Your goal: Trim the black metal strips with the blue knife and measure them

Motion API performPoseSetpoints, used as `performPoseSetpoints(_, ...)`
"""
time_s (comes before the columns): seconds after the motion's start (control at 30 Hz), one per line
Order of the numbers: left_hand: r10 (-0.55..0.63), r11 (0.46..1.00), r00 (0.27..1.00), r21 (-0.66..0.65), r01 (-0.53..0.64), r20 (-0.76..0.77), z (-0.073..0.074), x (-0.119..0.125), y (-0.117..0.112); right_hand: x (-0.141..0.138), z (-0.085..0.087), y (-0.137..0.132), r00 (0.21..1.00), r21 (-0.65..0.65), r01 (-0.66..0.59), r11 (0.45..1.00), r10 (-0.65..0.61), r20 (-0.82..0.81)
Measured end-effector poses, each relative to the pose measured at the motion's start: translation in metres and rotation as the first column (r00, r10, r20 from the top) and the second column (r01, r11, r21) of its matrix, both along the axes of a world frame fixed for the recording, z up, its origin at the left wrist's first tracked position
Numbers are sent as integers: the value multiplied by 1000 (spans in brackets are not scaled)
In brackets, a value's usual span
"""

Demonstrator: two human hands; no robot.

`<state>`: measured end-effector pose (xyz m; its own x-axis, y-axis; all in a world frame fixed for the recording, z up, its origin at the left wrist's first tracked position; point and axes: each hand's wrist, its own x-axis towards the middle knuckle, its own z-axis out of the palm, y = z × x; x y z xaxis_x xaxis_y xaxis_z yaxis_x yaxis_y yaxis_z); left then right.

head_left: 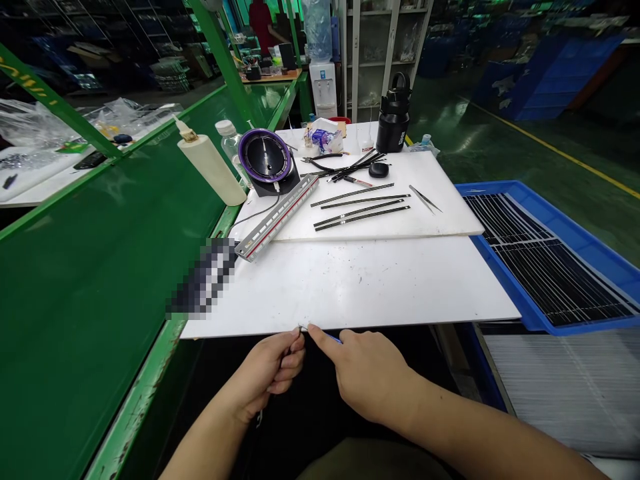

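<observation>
At the table's front edge, my left hand (pixel 277 370) is closed in a pinch. A tiny dark tip (pixel 300 329) pokes out between its thumb and forefinger; the rest of the held thing is hidden. My right hand (pixel 370 370) is closed around a slim blue-handled tool (pixel 339 340), its forefinger stretched along it. The tool's thin pale end meets the left fingertips. Beyond both hands, several thin black strips (pixel 363 217) lie side by side on a white board (pixel 440 213). A pair of tweezers (pixel 425 199) lies to their right.
A metal ruler (pixel 277 220) rests at the left, near a black round fan (pixel 265 157) and a leaning cream squeeze bottle (pixel 213 170). A black flask (pixel 393 120) stands at the back. On the right, a blue tray (pixel 555 327) holds many black strips. A green partition (pixel 100 280) borders the left.
</observation>
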<state>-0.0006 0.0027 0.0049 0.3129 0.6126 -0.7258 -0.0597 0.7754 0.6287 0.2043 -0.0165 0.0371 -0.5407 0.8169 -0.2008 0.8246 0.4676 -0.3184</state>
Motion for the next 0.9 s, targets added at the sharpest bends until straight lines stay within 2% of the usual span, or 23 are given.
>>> performPoseSetpoints(0.27, -6, 1000, 1000, 3, 6, -7, 0, -1, 2, -4, 1, -3, 1000, -1, 15, 1000, -15, 9)
performPoseSetpoints(0.43, 14, 999, 998, 53, -11, -56, 7, 3, -7, 1, -8, -4, 1000, 8, 28, 1000, -28, -2)
performPoseSetpoints(0.53, 36, 987, 986, 162, -9, -165, 24, 6, -18, 9, -10, -5, 981, -46, 107, 993, -113, -157)
performPoseSetpoints(0.6, 65, 978, 983, 208, -28, -174, 41, 7, -24, 13, -6, -7, 913, -122, 176, 977, -208, -351)
performPoseSetpoints(0.67, 107, 978, 992, 190, -91, -72, 59, 10, -31, 15, 0, -8, 815, -187, 215, 959, -282, -506)
performPoseSetpoints(0.73, 133, 975, 990, 174, -139, 47, 76, 14, -37, 16, 5, -8, 746, -214, 256, 943, -333, -577)
performPoseSetpoints(0.9, 50, 974, 979, 208, -91, 198, 110, 27, -49, 25, 10, -5, 662, -262, 402, 877, -477, -578)
